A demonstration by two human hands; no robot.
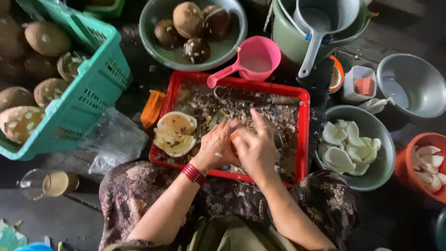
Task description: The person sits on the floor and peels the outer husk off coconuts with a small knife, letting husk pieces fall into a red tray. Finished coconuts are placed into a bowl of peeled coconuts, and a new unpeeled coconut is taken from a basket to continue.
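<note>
1. Teal plastic basket [88, 88], upper left, is holding many whole brown husked fruits [46, 38]; judged by this stock, much work is remaining.
2. Red tray [304, 135], centre, is collecting dark peelings and scraps; two split husk halves [174, 134] are lying at its left side.
3. Green bowl [158, 46], top centre, is holding four dark round fruits, seemingly part-cleaned and waiting.
4. Grey-green bowl [383, 162], right of the tray, is filling with pale peeled pieces [346, 148]; an orange bowl [406, 160] at the far right is carrying more, so a fair share appears finished.
5. Pink scoop [253, 58] is resting just above the tray.
6. Left hand [218, 146] and right hand [253, 146] are meeting over the tray's middle, touching each other.
7. Each grip is curling closed around one small piece, which is almost wholly hidden between the hands; a curved blade [253, 98] is lying untouched at the tray's far edge.
</note>
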